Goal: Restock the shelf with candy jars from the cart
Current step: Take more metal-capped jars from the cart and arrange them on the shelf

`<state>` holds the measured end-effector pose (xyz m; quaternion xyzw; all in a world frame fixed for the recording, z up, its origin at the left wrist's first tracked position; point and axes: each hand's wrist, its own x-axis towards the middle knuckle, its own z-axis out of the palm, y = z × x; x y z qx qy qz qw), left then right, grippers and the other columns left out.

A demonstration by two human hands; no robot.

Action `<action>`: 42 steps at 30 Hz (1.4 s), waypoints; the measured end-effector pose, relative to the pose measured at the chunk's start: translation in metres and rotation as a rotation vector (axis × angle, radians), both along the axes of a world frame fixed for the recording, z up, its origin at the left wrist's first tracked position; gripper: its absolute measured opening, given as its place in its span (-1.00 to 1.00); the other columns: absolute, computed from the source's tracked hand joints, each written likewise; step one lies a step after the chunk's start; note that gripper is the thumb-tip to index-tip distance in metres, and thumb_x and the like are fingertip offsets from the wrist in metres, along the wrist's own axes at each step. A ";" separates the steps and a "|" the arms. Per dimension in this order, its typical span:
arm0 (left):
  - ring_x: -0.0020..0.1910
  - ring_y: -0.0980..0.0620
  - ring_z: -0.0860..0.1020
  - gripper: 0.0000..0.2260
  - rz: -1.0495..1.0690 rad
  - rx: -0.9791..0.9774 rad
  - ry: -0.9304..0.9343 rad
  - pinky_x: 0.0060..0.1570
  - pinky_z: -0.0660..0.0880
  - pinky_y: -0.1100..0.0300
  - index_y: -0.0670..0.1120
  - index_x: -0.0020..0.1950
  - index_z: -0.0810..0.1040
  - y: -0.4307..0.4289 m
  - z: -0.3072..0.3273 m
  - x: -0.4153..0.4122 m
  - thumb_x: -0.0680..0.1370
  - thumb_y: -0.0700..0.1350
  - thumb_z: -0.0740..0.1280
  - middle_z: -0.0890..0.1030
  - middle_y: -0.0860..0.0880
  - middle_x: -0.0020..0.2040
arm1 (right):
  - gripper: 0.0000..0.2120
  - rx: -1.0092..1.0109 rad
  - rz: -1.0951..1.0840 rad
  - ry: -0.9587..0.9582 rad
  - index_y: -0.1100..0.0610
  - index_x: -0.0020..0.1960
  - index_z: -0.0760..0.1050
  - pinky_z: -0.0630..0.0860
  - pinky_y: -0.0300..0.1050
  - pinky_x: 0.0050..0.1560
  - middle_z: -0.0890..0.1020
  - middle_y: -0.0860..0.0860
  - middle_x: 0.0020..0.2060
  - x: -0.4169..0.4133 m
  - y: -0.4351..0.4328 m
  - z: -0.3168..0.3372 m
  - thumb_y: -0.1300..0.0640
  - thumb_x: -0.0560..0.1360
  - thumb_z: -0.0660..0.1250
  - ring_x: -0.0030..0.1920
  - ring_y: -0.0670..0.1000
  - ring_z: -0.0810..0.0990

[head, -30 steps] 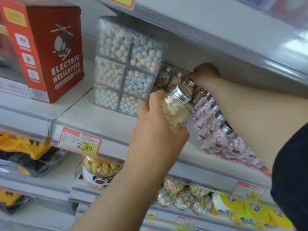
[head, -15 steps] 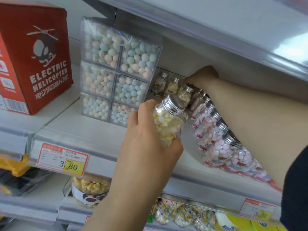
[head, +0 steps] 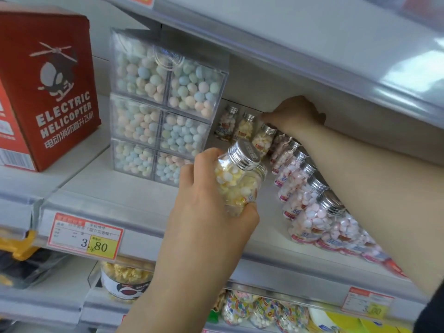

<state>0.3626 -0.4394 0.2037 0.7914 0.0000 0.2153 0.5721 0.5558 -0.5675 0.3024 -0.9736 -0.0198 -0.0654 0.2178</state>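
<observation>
One yellow jar (head: 236,186) sits gripped in our left hand (head: 211,212), while our right hand (head: 296,114), grasp unclear, reaches toward one o'clock, its forearm (head: 360,179) liable to topple the pink jars (head: 310,212).

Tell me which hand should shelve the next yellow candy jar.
Left. The left hand grips a yellow candy jar just above the shelf; the right hand is far back, at a rear jar.

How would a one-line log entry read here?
left hand: holds yellow candy jar | right hand: at cap of shelved jar | placing: pending
</observation>
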 end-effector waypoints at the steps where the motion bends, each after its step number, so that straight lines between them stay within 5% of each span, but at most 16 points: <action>1: -0.06 0.14 0.53 -0.41 -0.002 0.000 0.003 -0.10 0.57 0.08 0.37 0.16 0.14 0.000 0.000 0.000 0.42 0.03 0.50 0.40 0.18 0.15 | -0.55 -0.023 0.019 -0.004 0.27 0.34 0.48 0.20 -0.64 -0.51 0.53 0.14 0.31 -0.002 -0.001 -0.001 -0.01 0.58 0.34 0.24 0.05 0.48; 15: -0.05 0.15 0.53 -0.40 -0.020 0.003 0.011 -0.17 0.53 0.23 0.36 0.17 0.12 0.001 -0.002 -0.001 0.42 0.01 0.49 0.38 0.19 0.18 | -0.64 -0.181 0.041 0.001 0.29 0.27 0.52 0.22 -0.57 -0.53 0.57 0.17 0.26 -0.006 -0.012 -0.007 0.08 0.58 0.35 0.28 0.10 0.51; 21: -0.05 0.17 0.52 -0.40 -0.013 0.017 0.004 -0.18 0.52 0.27 0.37 0.18 0.11 0.000 -0.003 -0.001 0.43 0.03 0.49 0.36 0.21 0.17 | -0.52 -0.059 0.086 -0.049 0.29 0.45 0.35 0.19 -0.59 -0.54 0.52 0.21 0.32 -0.007 -0.003 -0.006 0.06 0.62 0.28 0.32 0.14 0.49; 26: -0.04 0.21 0.50 -0.40 -0.001 0.036 0.001 -0.21 0.48 0.35 0.33 0.25 0.13 0.001 -0.005 0.000 0.43 0.07 0.48 0.34 0.23 0.18 | -0.55 -0.173 0.193 -0.105 0.15 0.49 0.33 0.08 -0.71 -0.43 0.49 0.13 0.37 0.009 0.016 -0.010 -0.01 0.66 0.20 0.36 0.11 0.41; 29: -0.04 0.21 0.50 -0.41 -0.002 0.048 -0.004 -0.20 0.48 0.35 0.37 0.20 0.10 0.001 -0.005 0.000 0.44 0.08 0.48 0.33 0.24 0.17 | -0.63 -0.206 0.227 -0.057 0.27 0.42 0.40 0.16 -0.65 -0.44 0.50 0.18 0.35 0.012 0.020 -0.009 0.12 0.68 0.17 0.34 0.16 0.42; 36: -0.07 0.20 0.51 -0.36 -0.005 0.041 -0.003 -0.20 0.48 0.37 0.47 0.07 -0.01 0.001 -0.003 -0.001 0.44 0.10 0.47 0.32 0.27 0.13 | -0.69 -0.312 0.185 -0.130 0.19 0.34 0.48 0.19 -0.52 -0.49 0.56 0.16 0.26 0.022 0.014 -0.012 0.13 0.69 0.12 0.28 0.17 0.46; 42: -0.07 0.24 0.50 -0.36 -0.002 0.041 -0.007 -0.23 0.48 0.37 0.47 0.06 -0.02 0.001 -0.003 -0.001 0.44 0.10 0.48 0.31 0.29 0.13 | -0.71 -0.396 0.120 -0.153 0.12 0.31 0.49 0.03 -0.30 -0.42 0.57 0.12 0.24 0.029 0.009 -0.017 0.14 0.69 0.08 0.10 0.14 0.51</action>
